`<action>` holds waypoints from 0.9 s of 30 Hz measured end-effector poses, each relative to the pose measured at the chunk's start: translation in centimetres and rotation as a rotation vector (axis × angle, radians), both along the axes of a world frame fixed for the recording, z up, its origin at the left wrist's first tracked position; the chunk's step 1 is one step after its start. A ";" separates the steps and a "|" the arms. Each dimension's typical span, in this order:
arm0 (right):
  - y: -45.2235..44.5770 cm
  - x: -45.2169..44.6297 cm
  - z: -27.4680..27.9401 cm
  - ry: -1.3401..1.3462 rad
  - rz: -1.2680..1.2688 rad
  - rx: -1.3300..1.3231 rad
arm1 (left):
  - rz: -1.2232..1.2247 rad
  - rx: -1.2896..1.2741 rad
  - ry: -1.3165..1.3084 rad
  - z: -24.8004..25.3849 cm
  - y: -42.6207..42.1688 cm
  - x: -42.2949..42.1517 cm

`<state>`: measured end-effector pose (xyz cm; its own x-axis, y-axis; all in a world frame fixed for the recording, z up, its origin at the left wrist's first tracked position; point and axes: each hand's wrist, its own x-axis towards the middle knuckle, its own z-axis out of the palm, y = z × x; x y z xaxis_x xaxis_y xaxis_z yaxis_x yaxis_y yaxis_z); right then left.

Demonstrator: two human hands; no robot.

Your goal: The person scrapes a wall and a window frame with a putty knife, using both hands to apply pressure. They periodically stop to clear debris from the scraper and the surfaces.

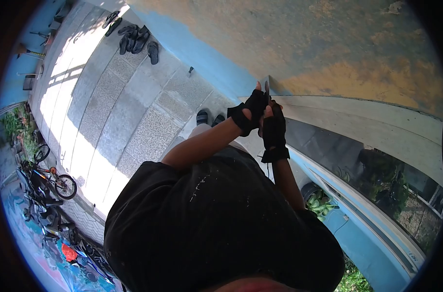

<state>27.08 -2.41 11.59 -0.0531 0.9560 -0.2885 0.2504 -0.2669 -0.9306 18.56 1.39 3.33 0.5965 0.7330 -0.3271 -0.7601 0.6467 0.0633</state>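
My left hand [251,113], in a black fingerless glove, is raised close to the wall, with its thumb or a fingertip against a thin flat metal tool [266,87]. Beside it my right hand [274,127], gloved the same way, has its fingers wrapped round the lower part of that tool. The tool's blade points up toward the corner of the blue and ochre wall [328,53]. The fingers partly hide the tool's handle.
A white window frame [358,113] runs right from my hands. Below it are a sill [348,194] and a potted plant [320,204]. Sandals [133,39] lie on the paved floor [148,131]. A bicycle [53,177] and motorcycles stand at the left.
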 end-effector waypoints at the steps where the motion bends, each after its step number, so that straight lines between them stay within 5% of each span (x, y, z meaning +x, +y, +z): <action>1: 0.1 -0.2 -0.3 -0.021 -0.010 0.004 | 0.023 -0.027 0.030 0.3 0.3 -0.2; 6: -0.3 -0.6 1.3 0.032 -0.068 -0.081 | -0.064 -0.106 0.078 3.0 0.8 -0.9; 9: -0.4 -0.7 1.0 -0.147 -0.005 0.107 | -0.104 -0.202 0.039 4.9 0.8 -1.0; 11: -0.5 -0.9 0.4 -0.022 -0.031 0.144 | 0.103 -0.250 0.150 5.2 0.8 -0.9; 15: -1.4 -0.6 1.1 -0.112 -0.027 0.011 | -0.021 -0.121 0.241 4.7 0.1 -1.6; 18: -0.9 0.6 0.1 0.095 -0.026 -0.038 | 0.020 -0.094 0.305 6.1 0.3 -1.3; 23: -0.4 -0.5 0.2 -0.280 0.079 0.368 | 0.059 -0.237 0.222 5.4 0.8 -1.3; 27: -0.7 1.5 1.9 -0.083 0.054 0.043 | 0.106 0.010 0.278 4.6 -0.1 0.1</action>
